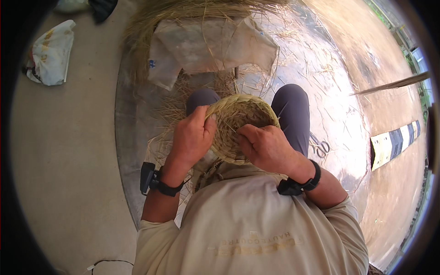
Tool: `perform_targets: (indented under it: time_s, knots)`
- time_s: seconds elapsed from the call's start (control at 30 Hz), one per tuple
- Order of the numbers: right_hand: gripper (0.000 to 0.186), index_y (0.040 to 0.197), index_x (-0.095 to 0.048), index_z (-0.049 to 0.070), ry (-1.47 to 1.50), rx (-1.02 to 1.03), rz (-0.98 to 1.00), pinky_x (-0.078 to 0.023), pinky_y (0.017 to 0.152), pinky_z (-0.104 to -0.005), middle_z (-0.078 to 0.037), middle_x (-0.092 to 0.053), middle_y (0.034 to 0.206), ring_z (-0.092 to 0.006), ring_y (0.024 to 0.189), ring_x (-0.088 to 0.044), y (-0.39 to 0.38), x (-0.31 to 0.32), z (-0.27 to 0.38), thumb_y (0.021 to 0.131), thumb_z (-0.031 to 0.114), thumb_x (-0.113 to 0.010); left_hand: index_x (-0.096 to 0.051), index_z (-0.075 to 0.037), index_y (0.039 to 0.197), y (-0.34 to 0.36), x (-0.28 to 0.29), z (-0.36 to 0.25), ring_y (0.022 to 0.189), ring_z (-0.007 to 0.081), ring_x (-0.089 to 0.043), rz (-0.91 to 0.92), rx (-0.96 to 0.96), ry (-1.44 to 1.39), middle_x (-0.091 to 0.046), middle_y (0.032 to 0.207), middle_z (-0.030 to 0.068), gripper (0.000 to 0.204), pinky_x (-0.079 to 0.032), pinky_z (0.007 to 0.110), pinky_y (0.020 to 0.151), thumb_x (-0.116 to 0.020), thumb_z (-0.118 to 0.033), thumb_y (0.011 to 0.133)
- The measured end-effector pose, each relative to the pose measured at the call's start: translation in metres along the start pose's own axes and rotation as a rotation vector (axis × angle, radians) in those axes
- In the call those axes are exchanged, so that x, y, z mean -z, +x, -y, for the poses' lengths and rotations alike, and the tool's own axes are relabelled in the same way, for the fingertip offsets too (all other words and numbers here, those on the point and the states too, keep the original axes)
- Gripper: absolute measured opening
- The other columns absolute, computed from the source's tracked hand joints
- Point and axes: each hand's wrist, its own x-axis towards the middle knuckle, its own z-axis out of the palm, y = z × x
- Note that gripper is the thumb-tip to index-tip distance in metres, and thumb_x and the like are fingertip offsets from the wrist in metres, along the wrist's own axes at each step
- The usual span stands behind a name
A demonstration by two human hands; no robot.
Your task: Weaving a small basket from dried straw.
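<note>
Between my knees is a round woven straw basket (223, 146), its open top facing up toward me and its inside rough with straw ends. My left hand (196, 130) is closed on the left side of the braided rim, the thumb lying over the edge. Over the basket's opening, near its right side, my right hand (262, 144) is closed with thumb and fingertips pinched together. What the right fingertips pinch is too small to make out.
A bundle of long straw (197, 10) lies at the far side, with a clear plastic sheet (206, 46) before it. Scissors (321, 146) rest on the ground right of my knee. A white sack (52, 52) sits far left; a black-and-white striped strip (395, 143) is at right.
</note>
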Motion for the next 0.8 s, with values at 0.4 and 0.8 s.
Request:
perform_targets:
  time_s: [0.4,0.8]
  knots:
    - [0.010,0.096,-0.065,0.002,0.130,-0.071,-0.129,-0.055,0.064,-0.0495,-0.022,-0.068,0.076,-0.0435,0.071,-0.068,0.019,-0.032,0.005,0.098,0.011,-0.063,-0.065,-0.001,0.124,-0.008,-0.012,-0.010,0.089,0.0478,-0.072,-0.053,0.080,0.137,-0.073,0.097,0.0264,0.028,-0.058,0.051,0.072,-0.066,-0.017,0.101]
    - [0.021,0.086,-0.067,0.000,0.533,-0.357,0.132,-0.057,0.071,-0.0491,-0.020,-0.071,0.077,-0.0435,0.077,-0.070,0.023,-0.001,0.006,0.097,0.017,-0.060,-0.060,-0.003,0.112,-0.001,-0.009,-0.006,0.079,0.0399,-0.073,-0.013,-0.139,0.230,-0.073,0.090,0.0185,0.020,-0.059,0.049,0.063,-0.068,-0.016,0.098]
